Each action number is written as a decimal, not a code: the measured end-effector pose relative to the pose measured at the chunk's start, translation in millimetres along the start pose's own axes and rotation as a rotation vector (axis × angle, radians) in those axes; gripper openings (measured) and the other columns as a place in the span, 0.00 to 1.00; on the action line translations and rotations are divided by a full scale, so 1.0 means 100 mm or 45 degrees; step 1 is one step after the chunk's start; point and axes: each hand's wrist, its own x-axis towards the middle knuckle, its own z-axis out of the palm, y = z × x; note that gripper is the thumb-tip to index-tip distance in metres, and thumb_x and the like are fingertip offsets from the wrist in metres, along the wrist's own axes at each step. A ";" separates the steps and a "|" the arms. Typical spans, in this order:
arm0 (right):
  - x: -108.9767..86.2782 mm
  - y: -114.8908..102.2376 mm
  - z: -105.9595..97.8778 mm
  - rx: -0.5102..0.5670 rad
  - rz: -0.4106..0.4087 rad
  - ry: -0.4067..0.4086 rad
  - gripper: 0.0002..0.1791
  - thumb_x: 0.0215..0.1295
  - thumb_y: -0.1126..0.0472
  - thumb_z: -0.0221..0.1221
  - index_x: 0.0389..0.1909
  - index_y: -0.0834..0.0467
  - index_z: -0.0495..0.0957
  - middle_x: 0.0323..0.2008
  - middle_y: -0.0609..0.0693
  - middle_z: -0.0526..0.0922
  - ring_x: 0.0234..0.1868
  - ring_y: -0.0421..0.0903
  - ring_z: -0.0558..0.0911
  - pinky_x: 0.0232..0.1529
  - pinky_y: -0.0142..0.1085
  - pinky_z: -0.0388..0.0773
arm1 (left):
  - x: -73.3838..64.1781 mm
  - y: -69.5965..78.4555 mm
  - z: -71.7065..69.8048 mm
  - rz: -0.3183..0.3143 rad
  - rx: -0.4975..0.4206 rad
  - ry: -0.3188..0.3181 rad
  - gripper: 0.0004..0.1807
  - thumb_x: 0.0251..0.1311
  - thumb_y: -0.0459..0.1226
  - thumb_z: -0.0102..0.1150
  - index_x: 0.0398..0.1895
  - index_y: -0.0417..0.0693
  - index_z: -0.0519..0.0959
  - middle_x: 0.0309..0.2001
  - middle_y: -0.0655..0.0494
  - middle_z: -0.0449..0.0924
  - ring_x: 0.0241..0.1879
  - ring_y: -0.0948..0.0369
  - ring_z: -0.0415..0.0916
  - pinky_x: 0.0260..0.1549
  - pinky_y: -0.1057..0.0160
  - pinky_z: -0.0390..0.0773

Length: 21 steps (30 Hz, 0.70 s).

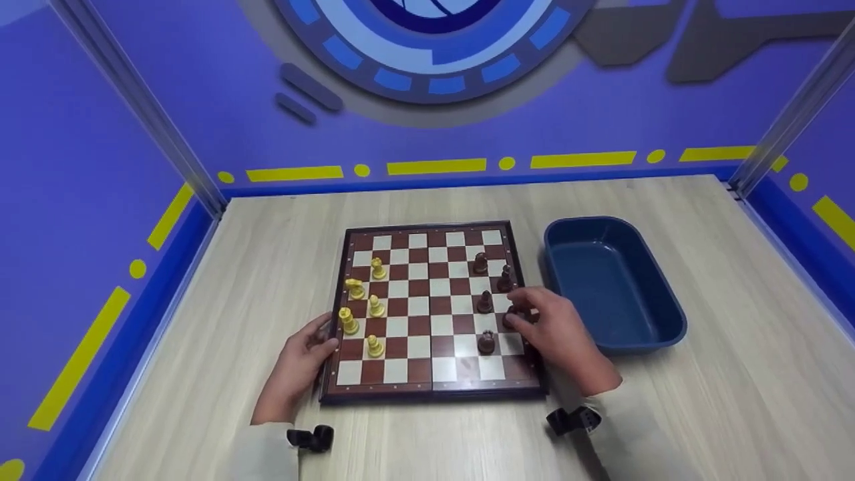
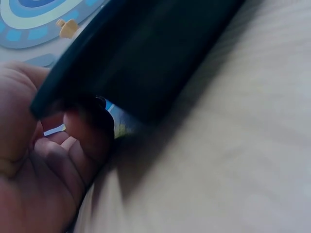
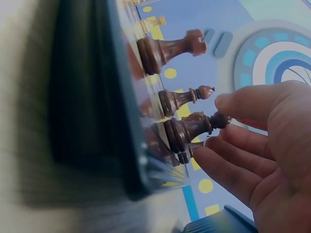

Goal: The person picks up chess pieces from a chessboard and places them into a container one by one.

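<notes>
A chessboard (image 1: 427, 314) with dark and cream squares lies on the table. My left hand (image 1: 304, 357) grips its left rim, thumb at the top edge, and curled fingers show under the board in the left wrist view. Over the right edge my right hand (image 1: 561, 334) has its thumb and fingers spread around the head of a dark chess piece (image 3: 189, 132), which stands upright; whether they touch it I cannot tell. Beside it stand a dark rook (image 3: 170, 51) and a slimmer dark piece (image 3: 182, 99). Several yellow pieces, including a knight (image 1: 355, 288), stand on the left half.
To the right of the board, close to my right hand, sits a dark blue plastic bin (image 1: 604, 287). Blue printed panels (image 1: 427, 143) wall the wooden table (image 1: 267, 247) at the back and both sides.
</notes>
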 end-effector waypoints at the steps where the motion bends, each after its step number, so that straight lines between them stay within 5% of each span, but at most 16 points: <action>1: 0.00 0.00 0.01 -0.005 0.002 -0.002 0.15 0.52 0.64 0.71 0.42 0.58 0.83 0.37 0.51 0.85 0.39 0.46 0.83 0.41 0.42 0.81 | 0.00 0.00 0.00 0.002 -0.003 -0.001 0.29 0.65 0.28 0.54 0.70 0.40 0.64 0.41 0.46 0.76 0.38 0.61 0.75 0.37 0.67 0.77; 21: 0.04 -0.01 -0.01 0.034 -0.002 0.059 0.10 0.52 0.67 0.70 0.37 0.58 0.84 0.37 0.50 0.86 0.39 0.46 0.84 0.40 0.40 0.83 | 0.00 -0.02 -0.01 0.004 -0.055 -0.007 0.29 0.65 0.29 0.55 0.70 0.40 0.64 0.40 0.46 0.74 0.38 0.63 0.75 0.38 0.68 0.77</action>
